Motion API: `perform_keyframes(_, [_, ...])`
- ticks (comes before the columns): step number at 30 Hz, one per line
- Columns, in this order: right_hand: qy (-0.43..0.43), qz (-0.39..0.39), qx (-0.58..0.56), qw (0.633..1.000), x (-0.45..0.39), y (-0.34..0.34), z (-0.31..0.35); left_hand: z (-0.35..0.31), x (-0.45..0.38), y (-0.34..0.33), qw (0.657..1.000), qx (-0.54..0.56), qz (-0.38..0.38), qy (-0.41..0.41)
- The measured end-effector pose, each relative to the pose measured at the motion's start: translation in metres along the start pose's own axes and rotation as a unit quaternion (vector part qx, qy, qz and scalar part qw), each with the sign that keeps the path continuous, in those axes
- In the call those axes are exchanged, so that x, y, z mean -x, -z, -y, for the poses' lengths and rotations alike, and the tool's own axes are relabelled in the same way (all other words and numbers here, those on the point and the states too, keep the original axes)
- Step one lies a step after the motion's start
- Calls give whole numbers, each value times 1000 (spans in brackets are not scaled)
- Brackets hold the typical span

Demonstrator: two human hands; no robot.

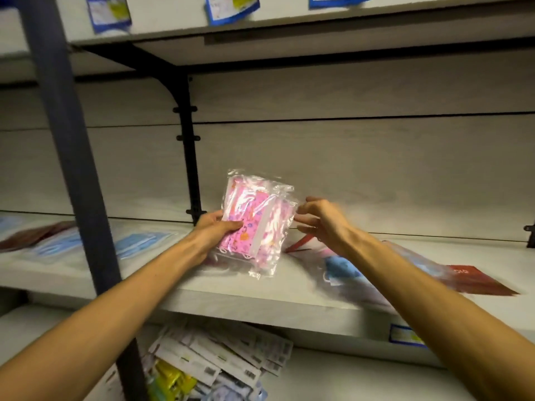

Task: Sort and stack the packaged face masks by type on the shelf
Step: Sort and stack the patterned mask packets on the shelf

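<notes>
pink patterned masks in a clear packet sit above the shelf, gripped at the lower left edge by the left hand, thumb on top. the right hand hovers just beside the packet's right edge, fingers apart and loosely bent; motion blur hides any contact. blue mask packets lie left.

A dark metal upright post stands near left, a black shelf bracket is fixed to the far pale wall panel, and blue-bordered price labels hang along the upper edge.
</notes>
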State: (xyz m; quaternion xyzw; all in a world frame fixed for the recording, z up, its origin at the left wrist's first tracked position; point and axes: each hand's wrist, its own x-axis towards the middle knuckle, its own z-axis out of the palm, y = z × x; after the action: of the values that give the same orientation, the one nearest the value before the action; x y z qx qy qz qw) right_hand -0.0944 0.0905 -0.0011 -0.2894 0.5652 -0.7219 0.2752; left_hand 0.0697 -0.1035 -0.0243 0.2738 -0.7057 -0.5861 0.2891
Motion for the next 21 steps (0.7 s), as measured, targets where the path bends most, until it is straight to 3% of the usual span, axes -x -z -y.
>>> perform_keyframes(3, [-3, -15, 84, 996, -5, -22, -19, 13, -10, 31, 995, -44, -86, 13])
perform_keyframes(5, [10, -16, 124, 992, -10, -32, -24, 21, -12, 47, 986, -136, -93, 32])
perform_keyframes(6, [17, -18, 141, 990, -13, -35, -24, 23, -11, 54, 968, -232, -83, 40])
perform_keyframes(8, [31, -24, 175, 984, -16, -34, -24, 29, -8, 61, 894, -441, -66, 43])
perform_keyframes(9, [41, -27, 199, 979, -17, -32, -24, 31, -7, 62, 868, -490, -72, 34])
perform_keyframes(13, [82, -68, 323, 940, -14, -5, -20, 20, -6, 49, 855, -505, -86, -85])
perform_keyframes(17, [84, -127, 403, 902, -6, 35, -8, 8, -6, 13, 872, -461, -8, -165])
perform_keyframes(21, [35, -159, 472, 866, 14, 84, 3, 1, -7, -42, 857, -464, 53, -217])
